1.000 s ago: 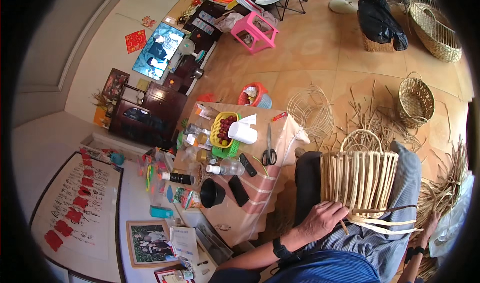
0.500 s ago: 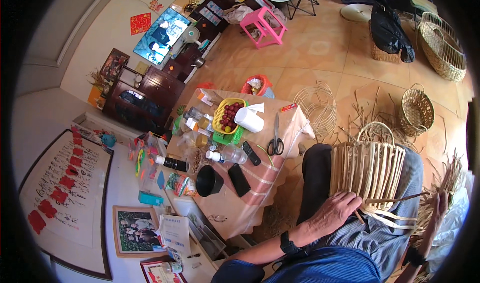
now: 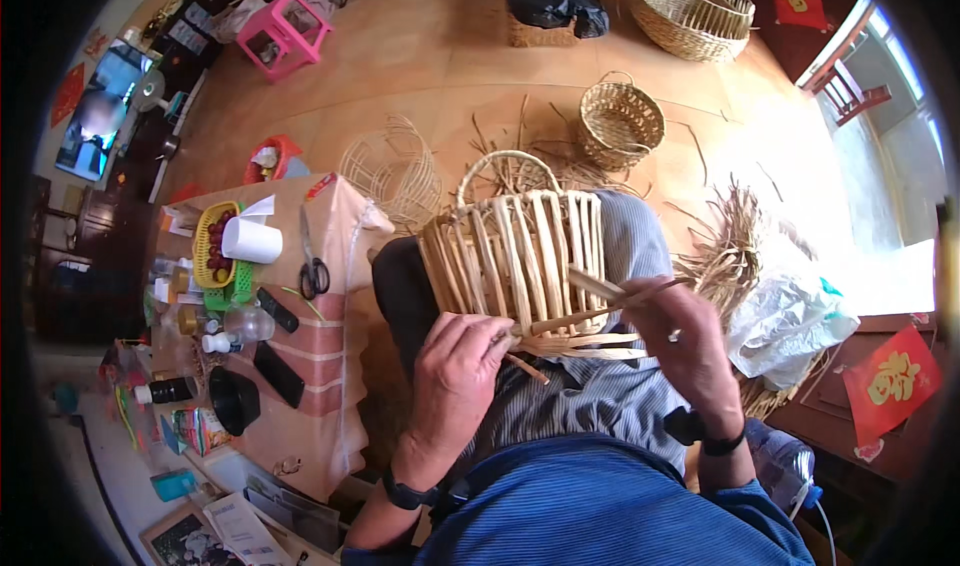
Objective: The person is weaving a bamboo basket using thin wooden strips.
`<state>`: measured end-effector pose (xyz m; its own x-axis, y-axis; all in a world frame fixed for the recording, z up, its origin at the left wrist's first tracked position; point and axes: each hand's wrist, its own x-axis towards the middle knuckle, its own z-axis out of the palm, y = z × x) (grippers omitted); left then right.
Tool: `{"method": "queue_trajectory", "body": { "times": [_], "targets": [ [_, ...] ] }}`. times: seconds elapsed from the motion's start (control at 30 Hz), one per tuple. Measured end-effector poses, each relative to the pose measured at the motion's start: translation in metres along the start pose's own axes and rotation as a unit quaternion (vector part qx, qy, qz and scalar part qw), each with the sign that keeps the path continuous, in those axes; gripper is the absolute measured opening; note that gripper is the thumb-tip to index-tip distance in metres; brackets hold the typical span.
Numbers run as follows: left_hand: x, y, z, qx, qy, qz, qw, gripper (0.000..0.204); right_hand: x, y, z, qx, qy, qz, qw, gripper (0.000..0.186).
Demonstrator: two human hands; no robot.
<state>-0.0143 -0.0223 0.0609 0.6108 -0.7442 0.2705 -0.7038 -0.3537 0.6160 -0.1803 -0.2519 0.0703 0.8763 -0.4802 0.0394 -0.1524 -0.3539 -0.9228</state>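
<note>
A half-woven basket (image 3: 515, 256) of pale flat strips lies on its side across my lap, its looped handle pointing away from me. My left hand (image 3: 458, 366) is closed at its near left edge, pinching the end of a strip there. From those fingers a brown weaving strip (image 3: 570, 320) runs right to my right hand (image 3: 688, 334), which is closed around it. Another pale strip (image 3: 594, 284) sticks out leftward from the right hand, in front of the basket's uprights. Loose upright ends (image 3: 590, 346) fan out between the two hands.
Left stands a cloth-covered table (image 3: 335, 236) with scissors (image 3: 313, 266), a phone and fruit. Beyond my knees are a wire-like basket frame (image 3: 392, 171), a finished basket (image 3: 622, 126) and scattered strips. A bundle of dry strips (image 3: 735, 236) and a plastic bag (image 3: 790, 316) lie right.
My view has turned to the right. The right hand has come from beside the strip bundle to the basket, now with a pale strip in it. My left hand keeps its pinch.
</note>
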Motion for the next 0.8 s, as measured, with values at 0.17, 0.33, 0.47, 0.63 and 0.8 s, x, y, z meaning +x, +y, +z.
{"method": "queue_trajectory", "body": {
  "times": [0.17, 0.33, 0.47, 0.63, 0.8],
  "targets": [
    [0.002, -0.007, 0.005, -0.041, -0.036, -0.034, 0.998, 0.033, 0.003, -0.01, 0.021, -0.074, -0.023, -0.042, 0.996, 0.021],
    [0.002, 0.002, 0.008, -0.092, -0.045, -0.097, 0.99, 0.061, 0.002, -0.022, -0.008, 0.068, 0.161, -0.053, 0.983, 0.026],
    [0.008, -0.001, 0.001, -0.115, -0.072, -0.147, 0.98, 0.065, -0.009, -0.076, -0.04, 0.088, 0.26, -0.124, 0.954, 0.022],
    [0.015, -0.007, 0.012, -0.069, -0.093, -0.106, 0.988, 0.052, 0.003, -0.085, -0.007, -0.147, 0.067, -0.174, 0.971, 0.022],
    [0.019, -0.001, 0.012, -0.099, -0.095, -0.147, 0.98, 0.032, 0.006, -0.035, 0.041, -0.121, 0.014, -0.066, 0.99, 0.018]
  ]
}}
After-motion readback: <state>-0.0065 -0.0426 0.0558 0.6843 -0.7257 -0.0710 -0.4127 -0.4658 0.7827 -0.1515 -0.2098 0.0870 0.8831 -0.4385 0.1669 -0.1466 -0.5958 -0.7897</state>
